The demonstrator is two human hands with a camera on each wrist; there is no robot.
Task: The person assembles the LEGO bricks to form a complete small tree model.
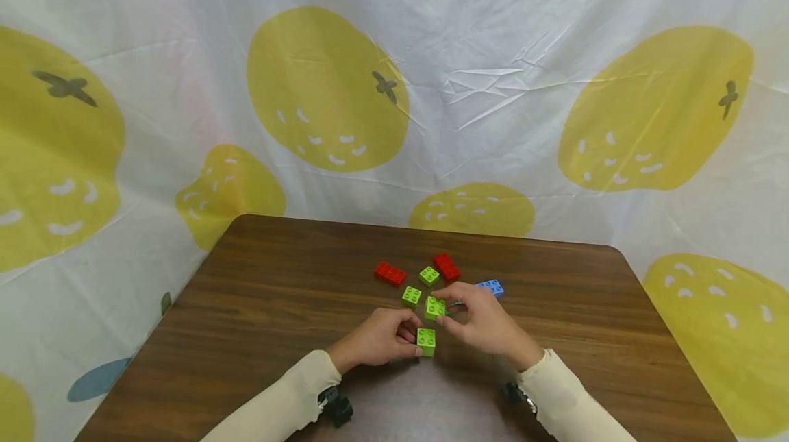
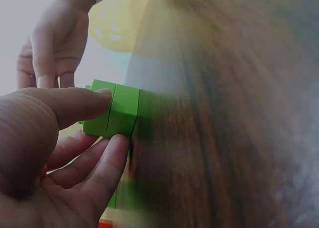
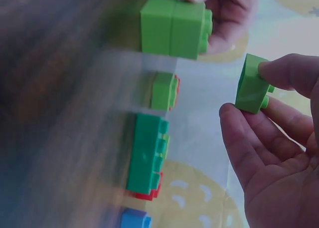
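Note:
My left hand (image 1: 383,338) pinches a stack of two lime green building bricks (image 2: 113,107) between thumb and fingers. The stack stands upright on the table, its studs facing up, and the seam between the two bricks shows in both wrist views. To the right and slightly farther back, my right hand (image 1: 487,322) pinches a single lime green brick (image 3: 253,83) by its sides. That brick is raised off the table, higher than the top of the stack, with its hollow underside facing down.
Beyond the hands lie two loose lime green bricks (image 1: 411,296), two red bricks (image 1: 390,273) and a blue brick (image 1: 491,286). A dark green brick (image 3: 144,153) sits mostly hidden behind my right hand in the head view. A fruit-print curtain (image 1: 481,120) hangs behind the wooden table (image 1: 277,277).

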